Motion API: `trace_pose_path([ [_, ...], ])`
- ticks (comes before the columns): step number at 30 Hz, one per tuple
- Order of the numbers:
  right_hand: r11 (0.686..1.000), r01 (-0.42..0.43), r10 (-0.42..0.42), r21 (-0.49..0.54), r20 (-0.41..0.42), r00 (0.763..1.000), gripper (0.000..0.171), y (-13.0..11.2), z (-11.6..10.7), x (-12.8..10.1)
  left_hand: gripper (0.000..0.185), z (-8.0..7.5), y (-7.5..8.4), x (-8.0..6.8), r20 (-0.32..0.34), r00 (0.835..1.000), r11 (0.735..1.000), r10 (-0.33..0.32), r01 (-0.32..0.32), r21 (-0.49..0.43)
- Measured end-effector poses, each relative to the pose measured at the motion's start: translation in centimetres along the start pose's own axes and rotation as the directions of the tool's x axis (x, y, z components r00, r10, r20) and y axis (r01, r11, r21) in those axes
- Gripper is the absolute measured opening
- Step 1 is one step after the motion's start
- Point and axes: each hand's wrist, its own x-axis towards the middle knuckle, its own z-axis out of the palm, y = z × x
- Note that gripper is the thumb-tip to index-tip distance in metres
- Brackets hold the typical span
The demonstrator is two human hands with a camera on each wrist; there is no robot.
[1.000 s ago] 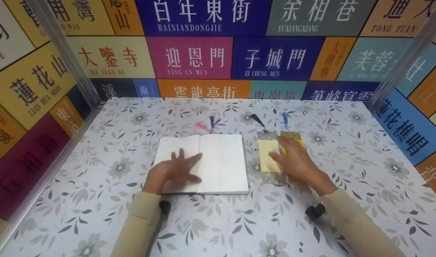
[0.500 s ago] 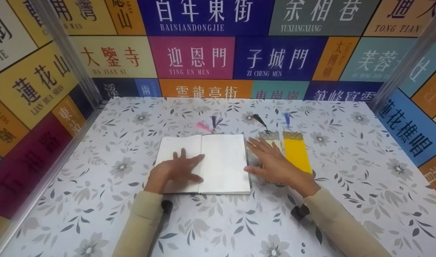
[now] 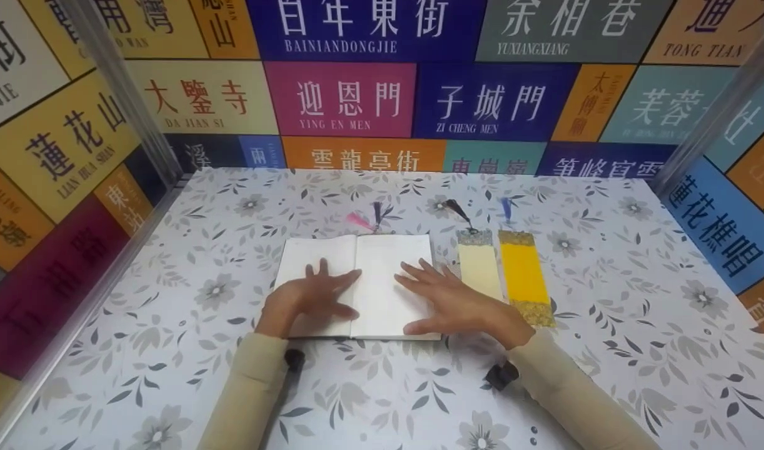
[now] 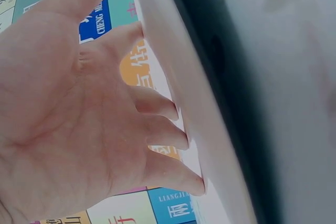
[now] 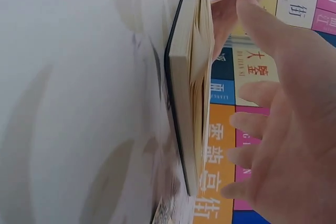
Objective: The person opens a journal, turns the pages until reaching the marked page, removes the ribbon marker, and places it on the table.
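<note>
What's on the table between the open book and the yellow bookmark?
In the head view, a cream bookmark lies between the open book and the yellow bookmark; its lower end is hidden.

Bk (image 3: pixel 379 265), 2 bkmks (image 3: pixel 526 275) on tbl (image 3: pixel 376 400).

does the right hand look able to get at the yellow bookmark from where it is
Probably yes: the right hand, fingers spread over the open book, holds nothing, and the yellow bookmark lies to its right, beyond the cream bookmark, with nothing seen lying on top.
</note>
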Motion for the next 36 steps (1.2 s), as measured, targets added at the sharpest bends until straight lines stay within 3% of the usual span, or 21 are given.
trace_pose_path([
  [10,0.999,0.014,-0.007,-0.046,0.147,0.989,0.099,-0.7,0.5,0.2,0.082,0.2,-0.1,0.1,-0.006,1.000,1.000,-0.002,0.002,-0.011],
  [19,0.999,-0.042,0.038,0.021,0.143,0.989,0.084,-0.7,0.0,0.1,0.084,0.0,-0.1,0.1,0.003,1.000,1.000,0.005,-0.005,-0.013],
  [28,0.997,0.032,-0.043,0.072,0.165,0.985,0.079,-0.1,-0.3,0.0,0.085,-0.1,-0.2,0.2,-0.003,1.000,0.999,0.030,-0.030,-0.030],
  [36,0.998,0.045,-0.052,0.040,0.185,0.981,0.059,0.2,-0.5,-0.2,0.085,-0.1,-0.2,0.2,-0.002,0.999,0.999,0.041,-0.041,-0.018],
])
